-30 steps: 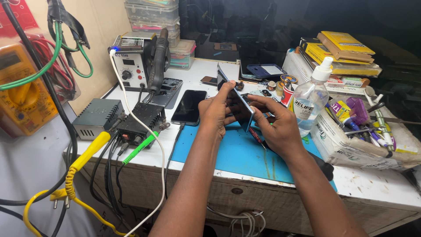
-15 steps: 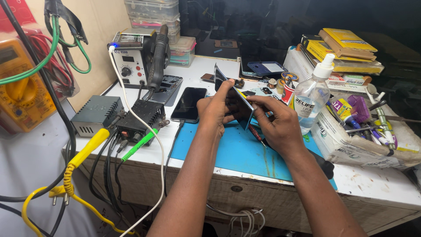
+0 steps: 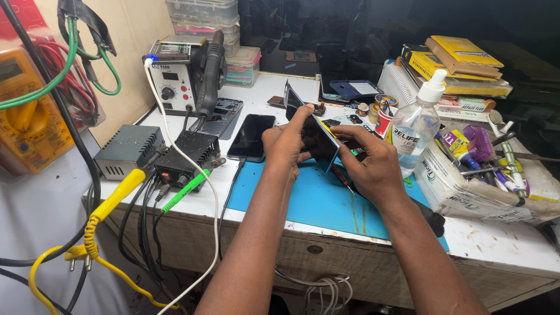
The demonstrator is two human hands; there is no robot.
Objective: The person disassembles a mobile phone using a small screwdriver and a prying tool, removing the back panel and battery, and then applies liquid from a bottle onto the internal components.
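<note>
Dark phone screen (image 3: pixel 251 137), perhaps unlit

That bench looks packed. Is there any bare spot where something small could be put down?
The blue mat is bare in front of the left hand and right hand, which hold a phone up. The white tabletop is bare at its front right corner, below the white box of tools. The back, by the spray bottle and books, is crowded.

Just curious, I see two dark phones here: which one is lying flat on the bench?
The black phone left of the hands, screen up on the white bench. The other phone is held tilted between both hands.
</note>
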